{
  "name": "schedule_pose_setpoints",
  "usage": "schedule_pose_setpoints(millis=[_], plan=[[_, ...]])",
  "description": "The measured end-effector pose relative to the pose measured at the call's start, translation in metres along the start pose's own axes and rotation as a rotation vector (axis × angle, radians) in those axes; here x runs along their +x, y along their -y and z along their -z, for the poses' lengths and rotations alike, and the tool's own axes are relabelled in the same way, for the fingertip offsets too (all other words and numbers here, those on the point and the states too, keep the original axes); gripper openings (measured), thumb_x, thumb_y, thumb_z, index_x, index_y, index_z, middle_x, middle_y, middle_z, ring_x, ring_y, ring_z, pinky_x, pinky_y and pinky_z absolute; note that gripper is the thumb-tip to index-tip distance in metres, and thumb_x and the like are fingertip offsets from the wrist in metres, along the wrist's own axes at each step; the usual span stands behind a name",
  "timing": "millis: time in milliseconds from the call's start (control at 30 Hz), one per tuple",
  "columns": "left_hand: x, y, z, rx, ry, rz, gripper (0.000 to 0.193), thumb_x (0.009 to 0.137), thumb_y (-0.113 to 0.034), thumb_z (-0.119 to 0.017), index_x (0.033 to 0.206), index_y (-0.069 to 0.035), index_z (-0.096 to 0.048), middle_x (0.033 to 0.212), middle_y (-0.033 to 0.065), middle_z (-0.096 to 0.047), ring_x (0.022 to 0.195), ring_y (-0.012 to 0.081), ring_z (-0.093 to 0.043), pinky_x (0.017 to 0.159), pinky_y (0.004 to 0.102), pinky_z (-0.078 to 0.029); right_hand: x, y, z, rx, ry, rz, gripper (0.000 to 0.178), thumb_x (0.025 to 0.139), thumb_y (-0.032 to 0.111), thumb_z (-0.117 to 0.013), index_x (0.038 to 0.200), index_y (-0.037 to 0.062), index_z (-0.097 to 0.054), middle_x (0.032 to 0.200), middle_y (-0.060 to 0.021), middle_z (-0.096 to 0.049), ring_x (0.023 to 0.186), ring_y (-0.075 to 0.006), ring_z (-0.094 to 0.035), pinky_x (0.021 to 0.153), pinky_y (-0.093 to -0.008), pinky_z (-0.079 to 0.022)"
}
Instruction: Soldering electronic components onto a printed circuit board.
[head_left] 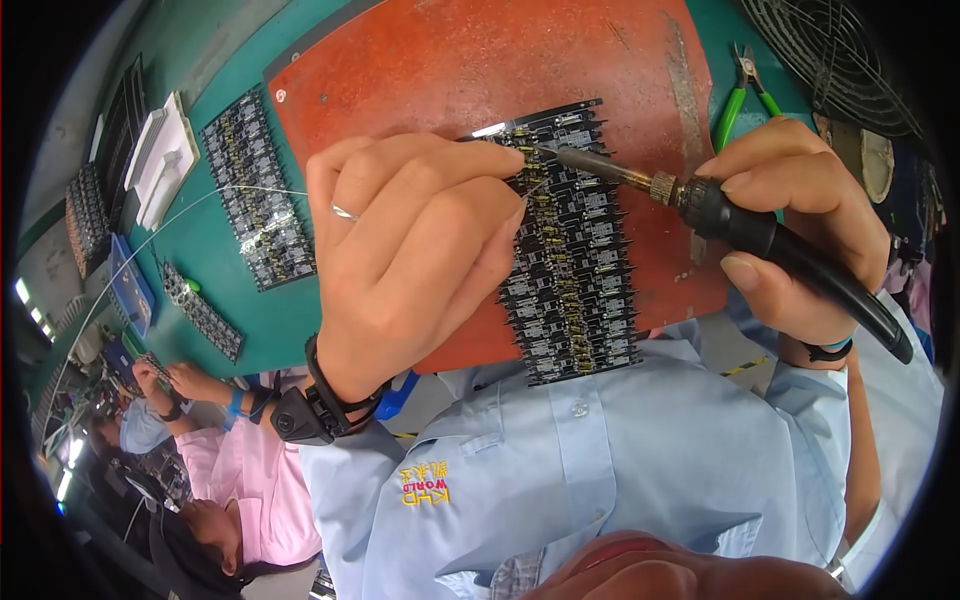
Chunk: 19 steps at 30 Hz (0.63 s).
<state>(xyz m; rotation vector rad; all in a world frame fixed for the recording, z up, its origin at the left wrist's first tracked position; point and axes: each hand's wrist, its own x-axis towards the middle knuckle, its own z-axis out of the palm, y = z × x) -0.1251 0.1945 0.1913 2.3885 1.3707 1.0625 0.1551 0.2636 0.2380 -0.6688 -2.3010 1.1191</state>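
A black circuit board panel (572, 290) with rows of small parts lies on a red-orange mat (430, 75), its near end close to my shirt. My right hand (815, 200) grips a soldering iron (735, 220) by its black handle. The iron's metal tip points left, over the far end of the panel. My left hand (415, 235) is closed in a pinch at that same end, near the tip. A thin solder wire (262, 188) runs into this hand from the left. Whether tip and wire touch the board, I cannot tell.
Left of the mat lies another panel (258, 190) on the green table (290, 325). Beyond it are a smaller board strip (205, 315) and a white holder (165, 160). Green-handled cutters (735, 105) and a round wire guard (825, 45) sit far right. A person in pink (265, 490) works at left.
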Motion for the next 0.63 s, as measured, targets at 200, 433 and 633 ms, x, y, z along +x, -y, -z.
schedule_pose_setpoints(millis=[200, 433, 633], plan=[[0.005, 0.008, -0.006, 0.038, 0.032, -0.062, 0.020, 0.073, 0.002, -0.074, 0.087, -0.007, -0.063, 0.103, 0.0064, -0.074, 0.093, 0.0250, -0.066, 0.088, 0.0394, -0.042, 0.002, -0.005, 0.006, -0.024, -0.014, 0.012, 0.037, 0.080, 0.020, -0.077, 0.103, -0.0043, -0.063, 0.101, -0.0229, -0.066, 0.087, -0.0252, -0.062, 0.078, -0.0340, -0.049], [-0.002, 0.019, -0.014, 0.066, 0.029, -0.092, 0.020, 0.073, 0.001, -0.074, 0.085, -0.007, -0.061, 0.097, 0.0047, -0.075, 0.090, 0.0254, -0.066, 0.088, 0.0385, -0.042, 0.004, -0.013, -0.008, -0.035, -0.001, 0.020, 0.037, 0.080, 0.023, -0.077, 0.102, -0.0039, -0.063, 0.100, -0.0234, -0.065, 0.085, -0.0254, -0.062, 0.074, -0.0339, -0.049], [0.000, 0.020, -0.013, 0.054, 0.020, -0.090, 0.019, 0.074, 0.001, -0.073, 0.085, -0.007, -0.059, 0.093, 0.0044, -0.075, 0.088, 0.0256, -0.065, 0.089, 0.0392, -0.042, 0.002, -0.014, -0.002, -0.013, -0.020, 0.050, 0.039, 0.081, 0.026, -0.077, 0.102, -0.0029, -0.062, 0.100, -0.0248, -0.065, 0.082, -0.0255, -0.062, 0.072, -0.0340, -0.050]])
